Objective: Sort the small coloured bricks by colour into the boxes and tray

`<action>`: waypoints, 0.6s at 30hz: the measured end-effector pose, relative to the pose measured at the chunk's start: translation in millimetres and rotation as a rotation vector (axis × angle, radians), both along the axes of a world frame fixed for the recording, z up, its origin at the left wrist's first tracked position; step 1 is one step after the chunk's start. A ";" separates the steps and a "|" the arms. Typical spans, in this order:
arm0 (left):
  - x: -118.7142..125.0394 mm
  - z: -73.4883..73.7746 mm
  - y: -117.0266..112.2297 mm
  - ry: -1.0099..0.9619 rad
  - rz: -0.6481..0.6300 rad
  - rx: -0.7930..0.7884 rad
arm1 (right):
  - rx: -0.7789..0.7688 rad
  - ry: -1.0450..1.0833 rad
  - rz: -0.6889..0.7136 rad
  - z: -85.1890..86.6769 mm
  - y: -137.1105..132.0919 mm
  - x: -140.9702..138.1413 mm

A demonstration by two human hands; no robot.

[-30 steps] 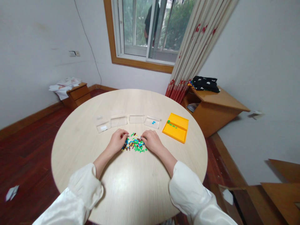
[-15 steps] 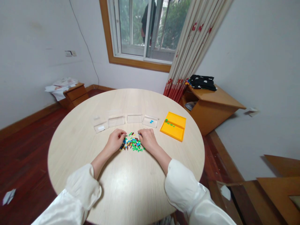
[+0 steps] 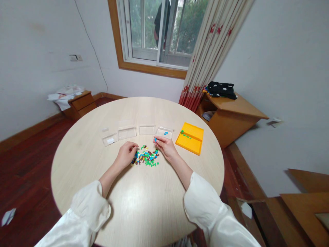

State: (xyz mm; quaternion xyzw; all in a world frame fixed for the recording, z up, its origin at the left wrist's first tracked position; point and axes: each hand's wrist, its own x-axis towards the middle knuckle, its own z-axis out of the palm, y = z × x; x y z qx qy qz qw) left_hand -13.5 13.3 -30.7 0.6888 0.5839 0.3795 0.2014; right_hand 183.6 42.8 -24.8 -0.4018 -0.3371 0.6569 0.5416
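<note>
A loose pile of small building bricks (image 3: 146,157) in green, blue, brown and yellow lies on the round table. Between the thumb and fingers of my right hand (image 3: 166,146) is a small blue brick (image 3: 155,140), held just above the pile's far right side. My left hand (image 3: 127,153) rests at the pile's left edge with its fingers curled together; whatever they may hold is hidden. Just beyond my right hand is a clear plastic box (image 3: 168,136) with a few blue bricks (image 3: 166,133) in it.
More clear boxes (image 3: 147,130) (image 3: 128,133) stand in a row to the left, the leftmost box (image 3: 105,141) with a white piece inside. On the right lies an open yellow case (image 3: 195,147) with several green bricks (image 3: 186,136). The round table's (image 3: 138,212) edge curves around everything.
My right hand has lifted from the pile and turned, moving slightly right and away from me, and the blue brick now shows in its fingers. My left hand has stayed in place.
</note>
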 end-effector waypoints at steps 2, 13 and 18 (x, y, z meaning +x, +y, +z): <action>-0.1 -0.5 0.1 -0.003 0.003 0.005 | -0.010 0.010 0.003 0.9 -0.8 -0.8; -0.3 1.5 0.0 -0.020 0.002 0.028 | 0.373 -0.600 -0.239 3.4 17.8 20.0; -1.6 2.0 -0.6 -0.038 0.009 0.019 | 0.549 -1.108 -0.366 13.1 39.8 32.8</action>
